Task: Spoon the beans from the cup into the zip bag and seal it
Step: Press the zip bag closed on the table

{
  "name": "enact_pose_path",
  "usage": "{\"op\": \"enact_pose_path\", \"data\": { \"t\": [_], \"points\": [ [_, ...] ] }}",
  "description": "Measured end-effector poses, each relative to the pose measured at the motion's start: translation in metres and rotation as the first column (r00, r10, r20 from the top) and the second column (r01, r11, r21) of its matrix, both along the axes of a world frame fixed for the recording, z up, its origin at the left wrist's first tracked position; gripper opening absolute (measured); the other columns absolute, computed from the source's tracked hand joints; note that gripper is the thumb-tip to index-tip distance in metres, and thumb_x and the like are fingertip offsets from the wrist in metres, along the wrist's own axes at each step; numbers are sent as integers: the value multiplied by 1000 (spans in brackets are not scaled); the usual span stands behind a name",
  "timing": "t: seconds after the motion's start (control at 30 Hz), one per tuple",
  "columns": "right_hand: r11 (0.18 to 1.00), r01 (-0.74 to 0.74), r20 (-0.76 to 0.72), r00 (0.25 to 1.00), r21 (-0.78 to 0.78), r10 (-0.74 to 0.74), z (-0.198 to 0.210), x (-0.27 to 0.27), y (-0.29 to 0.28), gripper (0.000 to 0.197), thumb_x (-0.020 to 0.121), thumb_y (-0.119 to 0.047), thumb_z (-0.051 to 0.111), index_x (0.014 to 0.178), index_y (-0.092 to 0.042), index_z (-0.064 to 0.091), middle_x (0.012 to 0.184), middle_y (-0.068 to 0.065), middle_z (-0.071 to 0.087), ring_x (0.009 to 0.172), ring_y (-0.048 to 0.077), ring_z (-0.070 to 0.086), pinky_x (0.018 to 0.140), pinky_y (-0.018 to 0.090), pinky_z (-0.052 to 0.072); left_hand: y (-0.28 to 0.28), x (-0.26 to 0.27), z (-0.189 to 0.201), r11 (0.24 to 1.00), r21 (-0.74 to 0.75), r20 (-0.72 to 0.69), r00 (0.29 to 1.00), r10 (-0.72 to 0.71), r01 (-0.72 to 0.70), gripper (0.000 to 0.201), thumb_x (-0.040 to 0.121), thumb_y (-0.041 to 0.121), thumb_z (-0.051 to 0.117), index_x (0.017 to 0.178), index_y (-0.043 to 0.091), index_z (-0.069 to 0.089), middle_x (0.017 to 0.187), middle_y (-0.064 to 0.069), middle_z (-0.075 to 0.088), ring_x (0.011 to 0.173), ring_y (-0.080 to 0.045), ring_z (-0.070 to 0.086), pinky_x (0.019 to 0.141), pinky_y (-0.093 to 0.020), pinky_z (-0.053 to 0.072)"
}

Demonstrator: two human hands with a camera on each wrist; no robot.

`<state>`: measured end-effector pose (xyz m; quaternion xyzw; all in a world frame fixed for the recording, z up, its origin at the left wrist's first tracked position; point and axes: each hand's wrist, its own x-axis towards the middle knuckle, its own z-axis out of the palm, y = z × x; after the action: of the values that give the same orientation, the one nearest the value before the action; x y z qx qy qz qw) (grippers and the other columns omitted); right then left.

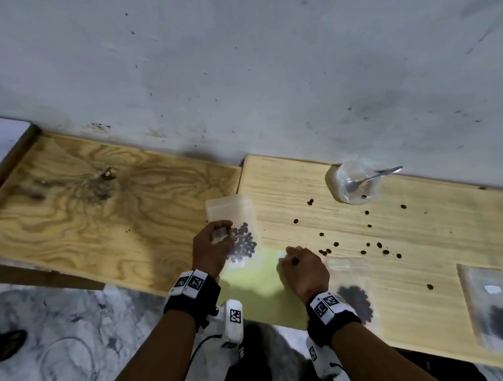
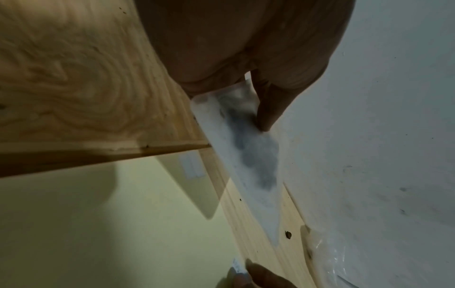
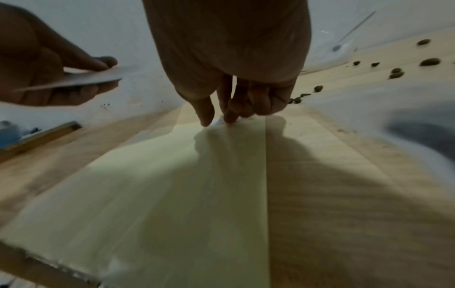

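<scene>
My left hand grips a clear zip bag by its lower left side and holds it over the table; a clump of dark beans sits in it. The left wrist view shows the bag under my thumb. My right hand pinches a small white slip lying on a pale yellow sheet; thumb and fingertips of that hand close on the slip. The clear cup stands at the back right, almost empty, with the metal spoon resting in it.
Loose beans lie scattered over the light wooden table. Two other bean-filled bags lie flat: one by my right wrist, one at the right edge. A plywood board adjoins on the left, a white wall behind.
</scene>
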<state>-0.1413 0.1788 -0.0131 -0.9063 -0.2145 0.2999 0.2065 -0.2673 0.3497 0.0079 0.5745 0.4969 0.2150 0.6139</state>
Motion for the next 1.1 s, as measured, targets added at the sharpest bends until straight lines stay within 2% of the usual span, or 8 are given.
{"op": "enact_pose_path", "data": {
  "t": [0.1,0.2,0.37,0.43,0.57,0.73,0.9,1.1],
  "points": [
    [999,-16,62,998,-31,18,-1,-5,5,25,94,-38,55,114,-33,70,129,-7,64,117,21,59,87,29,43,6,2,1,1000,-7,11,1000,0,0,27,79,-9,67,95,12,71,98,-9,70,91,-25,64,67,-33,54],
    [998,64,64,996,-30,-62,-4,-6,10,21,94,-36,56,109,-31,69,123,-6,66,113,23,61,81,28,41,7,4,1,1000,-3,-10,1000,-18,18,26,79,-9,67,89,14,71,96,-2,69,94,-17,63,65,-23,51],
    [997,80,-1,997,-15,-80,-8,1,10,11,95,-36,52,89,-31,60,116,-1,64,108,27,61,78,30,41,4,4,3,999,-10,30,999,32,-31,12,80,-3,73,81,10,71,81,0,72,76,-14,66,63,-20,52],
    [998,61,-3,998,25,-60,-7,4,7,14,96,-36,52,83,-32,51,111,0,62,104,27,62,77,30,39,3,1,1,998,53,17,1000,17,-18,14,79,0,75,80,14,72,85,2,73,79,-14,68,67,-24,54],
    [982,103,-38,994,158,-98,-1,10,5,8,96,-28,55,90,-27,62,96,-7,68,93,19,65,77,34,49,-1,-1,2,988,145,-55,998,-36,44,26,80,1,72,87,27,68,96,10,71,76,2,63,64,-17,50],
    [931,209,-109,977,301,-184,10,18,11,11,87,-25,72,80,-21,65,78,-11,67,80,15,65,73,32,48,-8,3,7,992,119,-57,997,-45,51,27,79,0,72,92,23,67,89,13,66,60,13,55,58,-10,45],
    [805,282,-316,941,523,-124,44,20,27,16,83,-13,80,72,-18,69,65,-14,62,67,7,56,64,16,44,-19,7,12,972,169,-14,986,-164,164,30,82,-2,68,93,26,66,97,15,69,72,3,61,62,-12,48],
    [840,131,-206,978,526,-23,58,19,47,7,82,-17,80,78,-17,74,69,-6,67,62,1,59,63,17,46,-34,16,20,948,132,51,953,-299,290,55,78,-14,65,112,29,60,129,8,59,125,-7,49,82,3,35]
  ]
}}
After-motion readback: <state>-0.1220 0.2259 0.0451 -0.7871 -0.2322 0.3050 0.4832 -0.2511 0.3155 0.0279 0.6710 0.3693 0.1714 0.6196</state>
